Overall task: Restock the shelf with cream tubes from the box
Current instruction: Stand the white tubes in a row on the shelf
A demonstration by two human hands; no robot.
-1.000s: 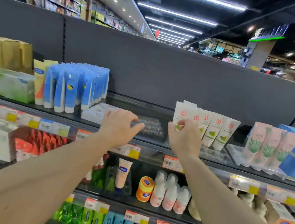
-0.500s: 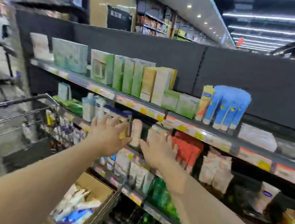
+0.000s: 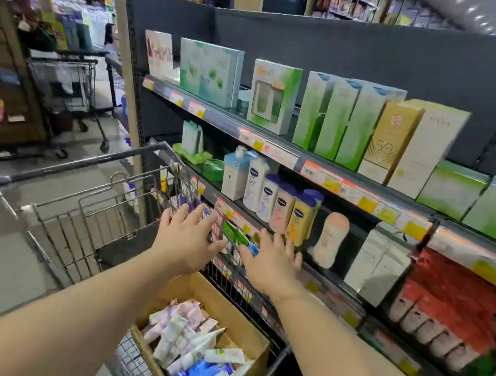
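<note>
Nearest the camera, two bare forearms reach forward over a wire shopping cart (image 3: 76, 224). Below and between the wrists sits an open cardboard box (image 3: 237, 324), resting in the cart's basket, and inside it lies a loose heap of cream tubes (image 3: 194, 343) — white, pale pink, green-printed and blue ones, lying at all angles. Above the box, the left hand (image 3: 186, 243) is held out palm down with its fingers straight and spread, holding nothing; its fingertips sit over the cart's far wire edge. Just to its right, close beside it but not touching, the right hand (image 3: 273, 264) is spread the same way — fingers splayed wide, empty, the tips pointing at the front edge of the middle shelf (image 3: 335, 284). Whether either hand touches the wire or the shelf edge cannot be told. Just beyond the right fingertips stand four lotion bottles (image 3: 283, 205) with dark blue caps, upright in a row, and to the right of them a peach bottle (image 3: 330, 239) stands upright. Further right of the hands are white cartons (image 3: 378, 262) and then rows of red-topped tubes (image 3: 450, 307). Above the hands, the top shelf (image 3: 228, 122) carries tall green-and-white boxes (image 3: 336, 120) and a gold box (image 3: 390, 136), all upright, with price tags along its edge. Far to the left of the hands, across the aisle, a second cart (image 3: 66, 91) stands near another display.
</note>
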